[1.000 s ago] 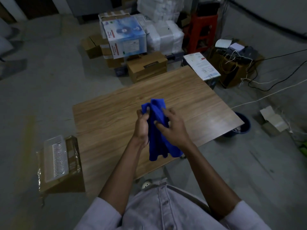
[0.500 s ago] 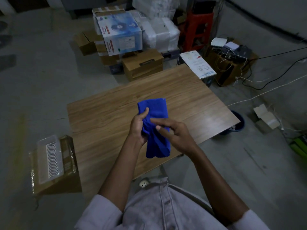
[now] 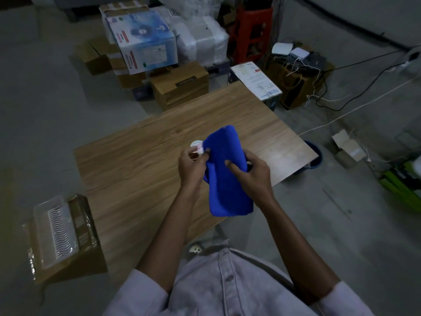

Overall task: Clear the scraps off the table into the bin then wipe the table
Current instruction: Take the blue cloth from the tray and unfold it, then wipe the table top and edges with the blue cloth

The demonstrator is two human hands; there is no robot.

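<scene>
Cloth point(image 3: 224, 185): deep blue, soft-looking, no visible pattern. It is folded into a long, narrow shape with rounded ends and hangs lengthwise, its far end raised and its near end loose below the hands. It is held up in the air over the near right part of the surface point(image 3: 136, 160) and does not touch it.

Left hand point(image 3: 193, 167): fingers point(image 3: 196, 157) curled, pinching the cloth's left edge near its far end. A small round white item point(image 3: 197, 145) with red marks shows at these fingertips. I cannot tell whether it is fixed to the cloth.

Right hand point(image 3: 255, 172): fingers closed round the cloth's right side, with the thumb point(image 3: 232, 167) laid across its front face.

Surface: wood-grain top, with bare wood showing around the hands.

Bin point(image 3: 316, 156): dark blue, on the floor at the surface's right edge and partly hidden under it.

Surroundings: stacked boxes point(image 3: 145, 42) and a red stool point(image 3: 250, 30) stand on the floor at the far side. A clear plastic tray point(image 3: 57, 229) lies on a carton at near left. Cables point(image 3: 341, 103) trail across the floor at far right.
</scene>
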